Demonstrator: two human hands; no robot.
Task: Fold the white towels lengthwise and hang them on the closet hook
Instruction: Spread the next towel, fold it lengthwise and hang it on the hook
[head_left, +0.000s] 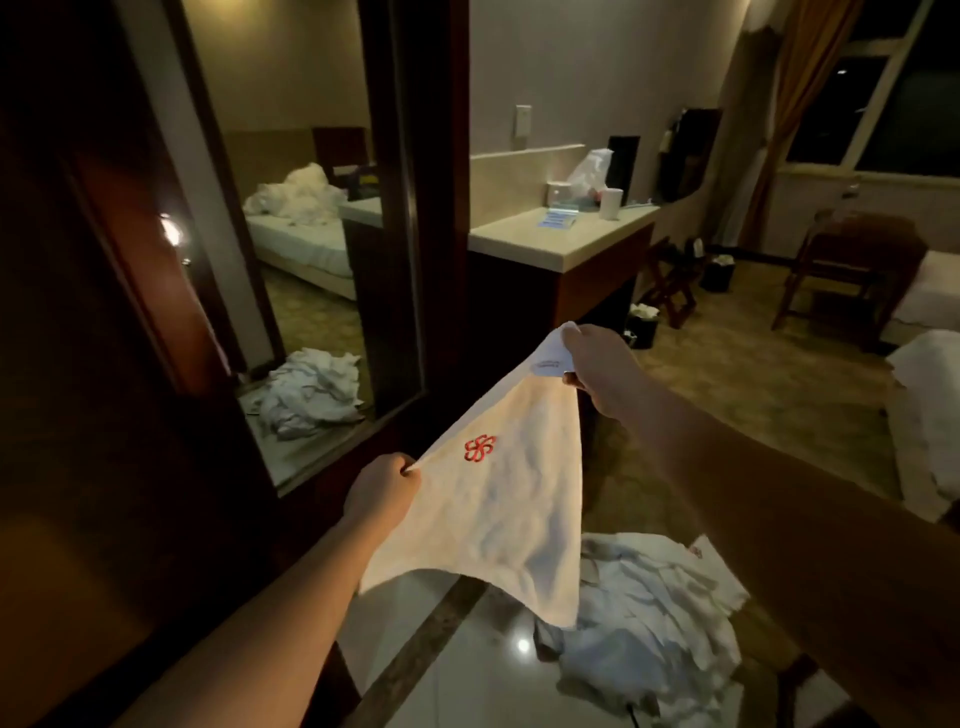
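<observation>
1. The room is a dim hotel bedroom, and a dark wooden closet door (93, 364) fills the space beyond and outboard of the left hand. A mirror (291, 208) set in it reflects a bed.
2. Past the right hand stands a pale counter (561, 239) with small items on it. A wooden chair (852, 260) stands farther off on that hand's outer side.
3. Below both hands, a heap of white linen (660, 623) lies on the glossy tiled floor (457, 670).
4. The white towel (498, 509) hangs in the air between the 2 hands, stretched along its top edge. A red embroidered logo (479, 448) sits close to the left hand, and the lower edge droops toward the heap.
5. The right hand (602, 374) is the farther and higher one. It is clenched around 1 upper corner, where a small label shows.
6. The left hand (384, 486) is nearer and lower, and it pinches the opposite corner between thumb and curled fingers.
7. The step in hand looks like spreading the towel before the lengthwise fold. Doing it well likely means levelling the 2 corners, keeping the top edge taut, then bringing the hands together so the long edges meet evenly. No closet hook is visible here.
</observation>
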